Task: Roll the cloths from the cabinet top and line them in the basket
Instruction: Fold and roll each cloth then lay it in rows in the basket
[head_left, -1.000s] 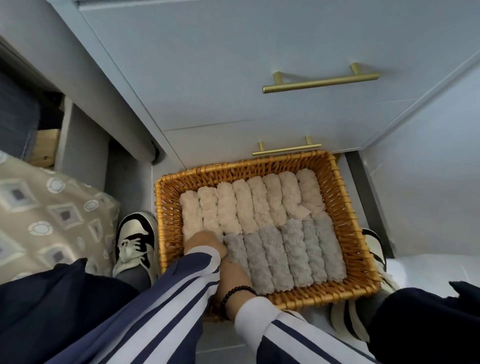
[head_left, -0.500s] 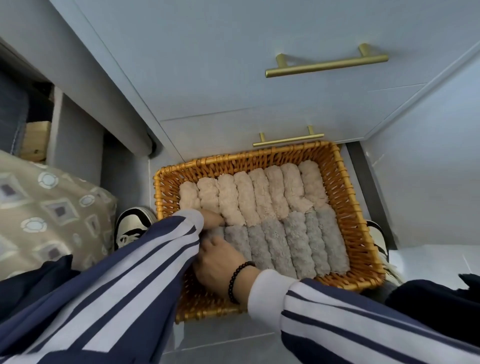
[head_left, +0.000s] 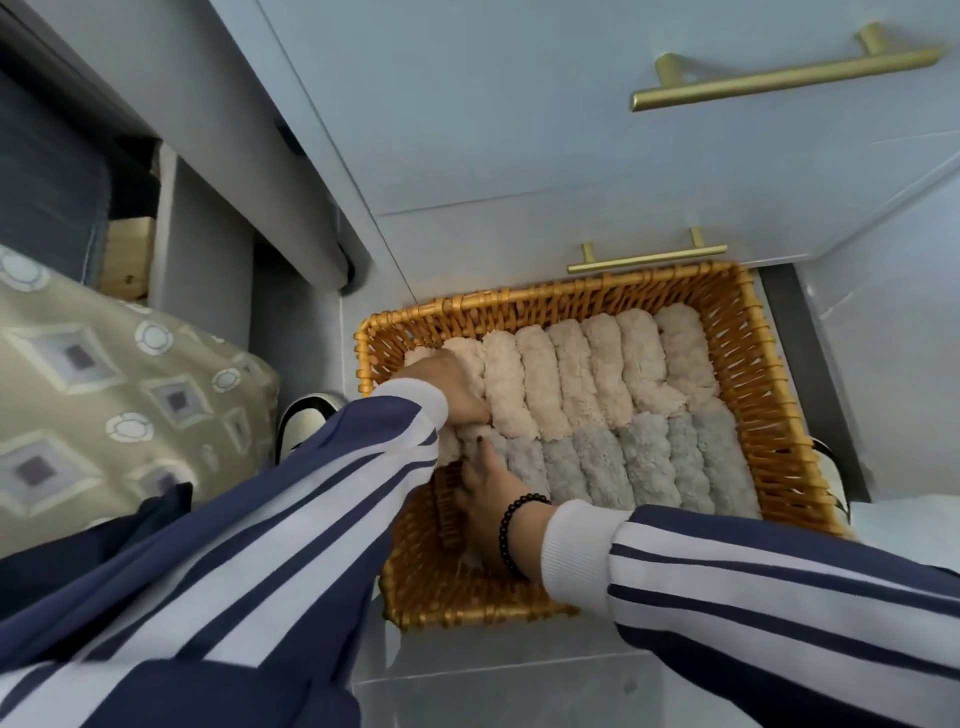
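Observation:
A wicker basket (head_left: 771, 415) stands on the floor in front of the cabinet. It holds a far row of several beige rolled cloths (head_left: 571, 379) and a near row of several grey rolled cloths (head_left: 644, 462). My left hand (head_left: 447, 384) lies over the leftmost beige rolls, its fingers curled down round their near ends. My right hand (head_left: 488, 499) is in the basket's near left corner and grips the leftmost grey roll (head_left: 524, 462), thumb pointing up along it. Its fingers are hidden under the roll.
The pale cabinet front with two brass drawer handles (head_left: 644, 257) rises just behind the basket. A patterned cushion (head_left: 104, 395) lies at the left, and a shoe (head_left: 306, 421) is beside the basket's left wall. Grey floor (head_left: 519, 675) shows in front.
The view has shifted left and closer. My left hand moved up onto the leftmost beige rolls, and my right hand went deeper into the basket's near left corner at the end grey roll.

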